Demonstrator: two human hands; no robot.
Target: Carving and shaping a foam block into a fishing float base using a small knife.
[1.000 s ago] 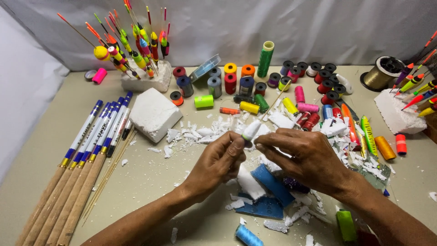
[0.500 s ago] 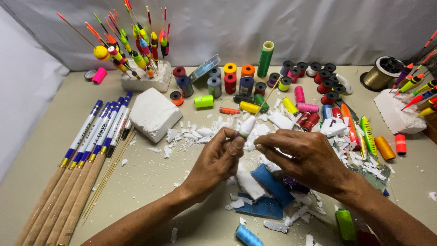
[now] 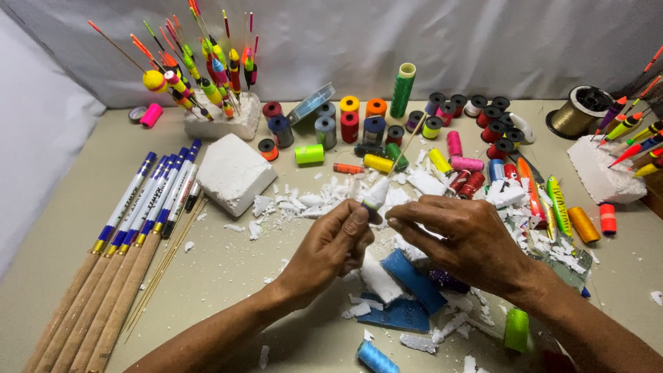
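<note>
My left hand [image 3: 330, 243] pinches a small white foam float body [image 3: 376, 194] on a thin wooden stick [image 3: 409, 143] that slants up to the right. My right hand [image 3: 461, 237] is just right of it, thumb and forefinger pinched together close to the float's lower end; whether a thread runs between them is too fine to see. Both hands hover over white foam scraps [image 3: 304, 203] and blue sandpaper pieces [image 3: 414, 279].
Several rod handles [image 3: 131, 228] lie at the left beside a foam block [image 3: 233, 171]. Finished coloured floats [image 3: 193, 62] stand in a foam base at the back. Thread spools [image 3: 359, 124] crowd the back and right. A blue spool [image 3: 376, 357] and a green spool [image 3: 516, 329] lie near my arms.
My left hand has turned the float a little between its fingers, tilting the stick slightly. The right hand has barely moved.
</note>
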